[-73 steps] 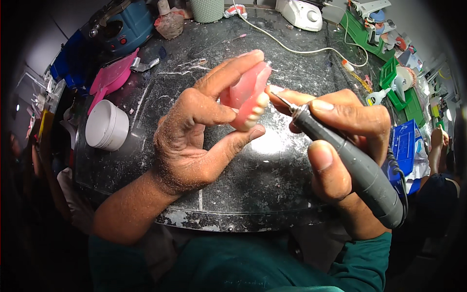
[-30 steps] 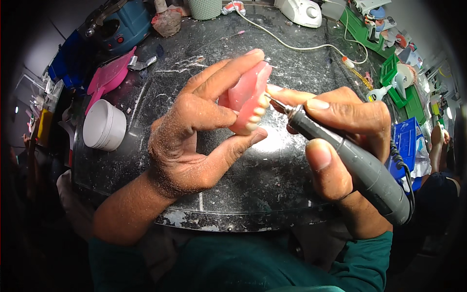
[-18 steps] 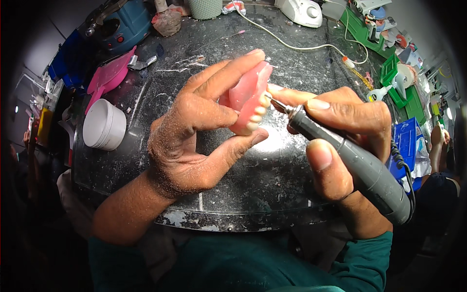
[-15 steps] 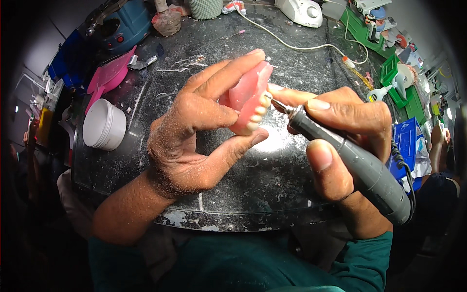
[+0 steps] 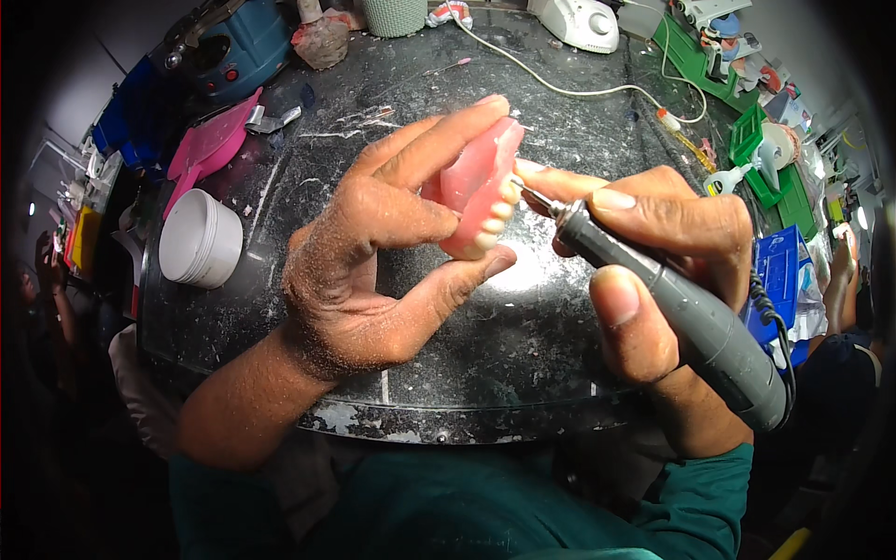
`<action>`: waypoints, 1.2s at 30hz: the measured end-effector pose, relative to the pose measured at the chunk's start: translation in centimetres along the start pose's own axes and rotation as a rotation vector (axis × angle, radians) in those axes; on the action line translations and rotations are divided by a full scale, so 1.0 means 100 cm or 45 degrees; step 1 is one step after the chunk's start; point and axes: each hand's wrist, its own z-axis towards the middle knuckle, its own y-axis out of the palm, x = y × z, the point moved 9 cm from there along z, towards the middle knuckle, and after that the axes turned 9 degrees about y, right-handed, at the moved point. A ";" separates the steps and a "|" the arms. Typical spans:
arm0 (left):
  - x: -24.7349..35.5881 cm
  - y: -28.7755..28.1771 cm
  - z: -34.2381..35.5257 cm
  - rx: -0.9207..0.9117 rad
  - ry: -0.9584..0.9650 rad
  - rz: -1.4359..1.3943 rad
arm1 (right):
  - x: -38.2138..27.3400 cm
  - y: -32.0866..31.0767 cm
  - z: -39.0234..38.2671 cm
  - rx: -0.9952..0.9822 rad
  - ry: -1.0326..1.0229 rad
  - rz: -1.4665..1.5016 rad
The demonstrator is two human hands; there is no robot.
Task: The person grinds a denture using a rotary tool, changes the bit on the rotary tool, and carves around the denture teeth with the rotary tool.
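Observation:
My left hand [image 5: 359, 252], dusted with pale powder, is closed on a pink denture [image 5: 483, 182] with a row of cream teeth facing right. Its thumb presses from below while the fingers curl round the back and top. A dark grey dental handpiece [image 5: 677, 303] lies in my right hand [image 5: 672, 219], held like a pen, with a coiled black cord at its rear end. The thin metal bur of the handpiece points left and reaches the upper teeth of the denture. My right index fingertip is close beside the denture; whether it touches, I cannot tell.
On the black, dusty table [image 5: 485, 373] stands a white tub [image 5: 201, 240] at left, near a pink dustpan-like scoop [image 5: 217, 140]. A blue machine [image 5: 229, 56] is far left. A white control box [image 5: 581, 23] with a cable stands at the back; green trays [image 5: 751, 149] line the right. Other people sit at both sides.
My hands, the denture and the handpiece hold almost the same place; the bur shows slightly more clearly. At both edges, other people's arms have shifted.

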 end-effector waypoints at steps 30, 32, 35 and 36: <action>0.001 0.004 0.000 0.000 -0.028 -0.016 | 0.003 0.000 0.000 -0.097 -0.003 0.001; 0.000 0.006 -0.001 0.025 -0.021 -0.050 | -0.002 -0.001 -0.002 -0.149 -0.114 -0.066; -0.003 0.002 -0.005 0.053 -0.031 -0.066 | 0.009 -0.006 0.006 0.042 0.023 0.009; -0.004 0.001 -0.005 0.102 -0.067 -0.128 | 0.006 -0.010 0.004 0.143 -0.372 0.134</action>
